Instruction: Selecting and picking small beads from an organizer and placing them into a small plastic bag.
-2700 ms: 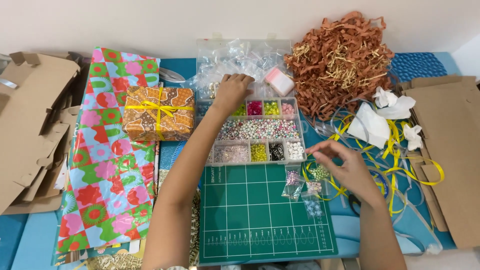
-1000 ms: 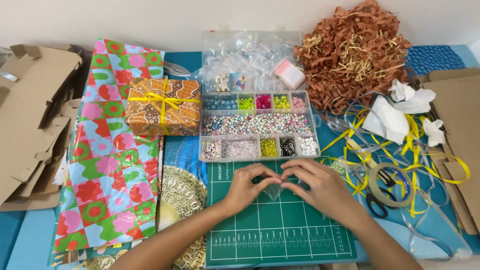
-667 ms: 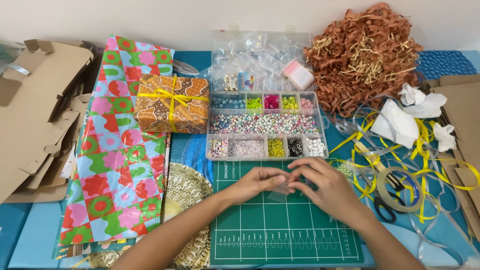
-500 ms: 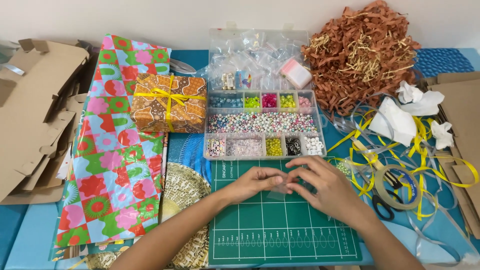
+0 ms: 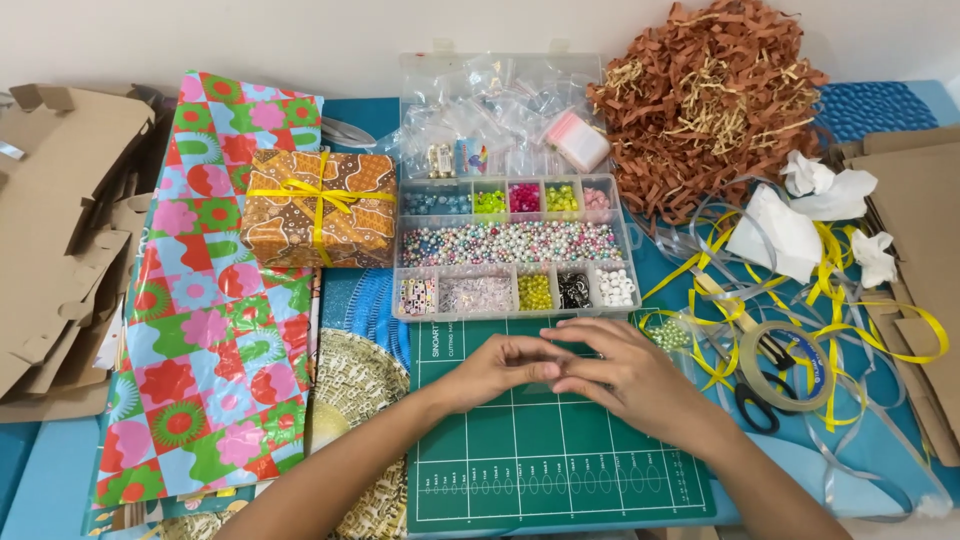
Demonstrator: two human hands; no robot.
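My left hand (image 5: pixel 497 366) and my right hand (image 5: pixel 632 378) meet fingertip to fingertip low over a green cutting mat (image 5: pixel 560 465). Between the fingers they pinch something small, which looks like a small clear plastic bag and is mostly hidden. Just beyond the hands lies an open clear bead organiser (image 5: pixel 515 245) with compartments of coloured beads. Its raised lid (image 5: pixel 500 110) holds several small clear zip bags. A small bag of pale green beads (image 5: pixel 668 335) lies right of my right hand.
A wrapped gift box with yellow ribbon (image 5: pixel 318 208) sits on bright patterned wrapping paper (image 5: pixel 215 330) at left, beside flat cardboard (image 5: pixel 50 230). At right are brown shredded paper (image 5: pixel 715 100), white tissue (image 5: pixel 790 230), tangled ribbons (image 5: pixel 860 290), a tape roll (image 5: pixel 790 365), black scissors (image 5: pixel 758 408) and more cardboard (image 5: pixel 920 220).
My left hand left the bead organiser and my right hand came in from the right side. Both joined over the mat a second ago and have stayed there with small finger movements.
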